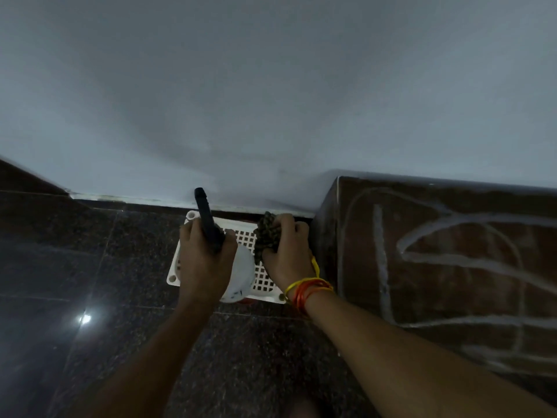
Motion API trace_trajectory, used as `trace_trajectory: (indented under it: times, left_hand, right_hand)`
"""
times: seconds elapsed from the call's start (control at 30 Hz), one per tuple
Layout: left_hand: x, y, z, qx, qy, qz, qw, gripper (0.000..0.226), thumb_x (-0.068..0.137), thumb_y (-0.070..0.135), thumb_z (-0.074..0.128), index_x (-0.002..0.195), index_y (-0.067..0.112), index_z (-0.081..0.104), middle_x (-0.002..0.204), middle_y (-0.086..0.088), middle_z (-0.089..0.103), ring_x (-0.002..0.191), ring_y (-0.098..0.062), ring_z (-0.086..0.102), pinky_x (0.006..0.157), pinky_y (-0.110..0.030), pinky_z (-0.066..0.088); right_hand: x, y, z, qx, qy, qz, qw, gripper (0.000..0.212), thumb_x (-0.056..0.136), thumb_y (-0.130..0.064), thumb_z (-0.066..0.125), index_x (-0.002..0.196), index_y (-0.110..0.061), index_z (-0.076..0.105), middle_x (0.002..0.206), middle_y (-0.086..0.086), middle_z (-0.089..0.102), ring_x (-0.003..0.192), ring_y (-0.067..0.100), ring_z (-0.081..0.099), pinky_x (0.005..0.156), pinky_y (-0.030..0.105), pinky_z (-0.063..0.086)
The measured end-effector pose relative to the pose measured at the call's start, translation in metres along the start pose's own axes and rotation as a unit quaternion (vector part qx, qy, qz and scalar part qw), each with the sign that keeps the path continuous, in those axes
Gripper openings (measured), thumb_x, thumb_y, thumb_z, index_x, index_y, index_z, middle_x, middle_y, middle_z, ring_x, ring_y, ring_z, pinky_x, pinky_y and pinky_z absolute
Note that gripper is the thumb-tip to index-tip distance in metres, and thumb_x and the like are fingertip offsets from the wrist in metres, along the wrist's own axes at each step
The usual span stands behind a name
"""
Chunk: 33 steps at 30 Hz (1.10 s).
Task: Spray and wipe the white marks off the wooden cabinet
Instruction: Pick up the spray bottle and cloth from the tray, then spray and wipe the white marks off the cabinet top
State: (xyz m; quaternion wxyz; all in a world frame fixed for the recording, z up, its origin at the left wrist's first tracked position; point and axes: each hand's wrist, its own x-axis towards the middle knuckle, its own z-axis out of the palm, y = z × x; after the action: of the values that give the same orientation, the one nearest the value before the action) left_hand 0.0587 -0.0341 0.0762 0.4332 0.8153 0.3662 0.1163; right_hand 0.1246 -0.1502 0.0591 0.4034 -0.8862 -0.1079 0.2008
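My left hand [205,254] grips a spray bottle [241,276] by its neck; the black nozzle sticks up toward the wall and the white body hangs below my palm. My right hand [286,248] is closed on a dark patterned cloth [266,236]. Both hands hover over a white lattice basket [180,267] on the floor. To the right stands the dark wooden cabinet [452,282], its top covered with white chalk-like marks [382,267] in loops and lines.
A pale wall [271,101] rises behind the basket and cabinet. The floor [90,267] is dark speckled granite tile with a bright light reflection at the left. Orange and yellow bands circle my right wrist.
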Motion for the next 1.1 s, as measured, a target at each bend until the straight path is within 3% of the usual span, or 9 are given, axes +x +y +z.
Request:
trace_trajectory:
  times: [0.1, 0.2, 0.27, 0.43, 0.6, 0.67, 0.8, 1.0, 1.1]
  left_hand:
    - [-0.016, 0.023, 0.007, -0.001, -0.008, 0.024, 1.0, 0.014, 0.087, 0.008, 0.062, 0.093, 0.007, 0.049, 0.089, 0.002, 0.045, 0.075, 0.002, 0.047, 0.063, -0.01, 0.038]
    - [-0.035, 0.043, 0.015, -0.013, -0.042, 0.015, 0.999, 0.013, 0.091, 0.013, 0.061, 0.087, 0.019, 0.049, 0.078, -0.017, 0.054, 0.064, -0.013, 0.05, 0.054, -0.026, 0.038]
    - [-0.049, 0.056, 0.021, -0.04, -0.053, 0.009, 0.998, 0.013, 0.093, 0.017, 0.06, 0.093, 0.027, 0.051, 0.077, -0.016, 0.06, 0.063, -0.023, 0.055, 0.055, -0.035, 0.042]
    - [-0.084, 0.086, 0.038, -0.083, -0.058, 0.013, 0.995, 0.014, 0.095, 0.021, 0.058, 0.096, 0.024, 0.044, 0.081, -0.022, 0.06, 0.071, -0.04, 0.063, 0.057, -0.054, 0.052]
    - [-0.119, 0.111, 0.06, -0.078, -0.079, 0.009, 0.994, 0.017, 0.096, 0.02, 0.058, 0.108, 0.03, 0.049, 0.074, -0.007, 0.059, 0.063, -0.024, 0.059, 0.058, -0.044, 0.054]
    - [-0.133, 0.117, 0.069, -0.076, -0.088, -0.022, 0.993, 0.005, 0.096, 0.026, 0.058, 0.091, 0.024, 0.058, 0.071, -0.009, 0.061, 0.065, -0.029, 0.062, 0.065, -0.048, 0.056]
    - [-0.164, 0.127, 0.083, -0.091, -0.097, -0.068, 0.989, 0.019, 0.094, 0.027, 0.059, 0.082, 0.013, 0.062, 0.081, -0.024, 0.066, 0.078, -0.043, 0.065, 0.071, -0.052, 0.057]
    - [-0.194, 0.119, 0.097, -0.083, -0.099, -0.085, 0.988, 0.014, 0.093, 0.031, 0.061, 0.085, 0.019, 0.062, 0.08, -0.016, 0.069, 0.077, -0.034, 0.068, 0.074, -0.056, 0.058]
    - [-0.199, 0.115, 0.103, -0.06, -0.085, -0.073, 0.992, 0.023, 0.093, 0.037, 0.06, 0.082, 0.017, 0.062, 0.075, -0.016, 0.067, 0.071, -0.035, 0.067, 0.069, -0.055, 0.058]
  right_hand:
    - [-0.006, -0.002, -0.029, 0.011, 0.026, -0.008, 1.0, 0.038, 0.077, -0.002, 0.063, 0.11, -0.011, 0.047, 0.121, 0.009, 0.042, 0.103, 0.024, 0.051, 0.084, 0.018, 0.037]
    - [-0.014, 0.006, -0.056, 0.015, 0.064, -0.026, 0.998, 0.036, 0.075, -0.002, 0.06, 0.106, -0.015, 0.047, 0.11, 0.007, 0.051, 0.101, 0.023, 0.053, 0.085, 0.028, 0.045]
    - [-0.019, 0.015, -0.076, 0.007, 0.078, -0.027, 0.997, 0.04, 0.076, -0.002, 0.058, 0.112, -0.016, 0.049, 0.109, 0.008, 0.053, 0.103, 0.023, 0.052, 0.089, 0.03, 0.045]
    - [-0.034, 0.041, -0.122, -0.005, 0.108, -0.02, 0.994, 0.052, 0.078, -0.003, 0.052, 0.126, -0.022, 0.048, 0.115, 0.011, 0.052, 0.109, 0.024, 0.049, 0.098, 0.03, 0.04]
    - [-0.056, 0.067, -0.175, 0.013, 0.107, 0.01, 0.994, 0.053, 0.085, -0.005, 0.05, 0.132, -0.028, 0.044, 0.123, 0.012, 0.045, 0.104, 0.027, 0.052, 0.085, 0.02, 0.036]
    - [-0.063, 0.079, -0.194, 0.006, 0.111, 0.015, 0.994, 0.054, 0.087, -0.004, 0.049, 0.133, -0.031, 0.043, 0.126, 0.011, 0.041, 0.105, 0.027, 0.051, 0.084, 0.022, 0.038]
    - [-0.076, 0.099, -0.223, -0.013, 0.123, 0.027, 0.992, 0.053, 0.086, 0.002, 0.047, 0.131, -0.028, 0.049, 0.128, 0.014, 0.036, 0.106, 0.033, 0.051, 0.092, 0.026, 0.039]
    - [-0.092, 0.121, -0.24, 0.004, 0.135, 0.064, 0.989, 0.044, 0.081, -0.013, 0.064, 0.123, -0.021, 0.054, 0.12, 0.015, 0.043, 0.1, 0.032, 0.052, 0.082, 0.023, 0.037]
    - [-0.099, 0.131, -0.238, 0.0, 0.145, 0.06, 0.988, 0.041, 0.083, -0.014, 0.065, 0.122, -0.02, 0.053, 0.119, 0.016, 0.046, 0.104, 0.031, 0.05, 0.087, 0.024, 0.037]
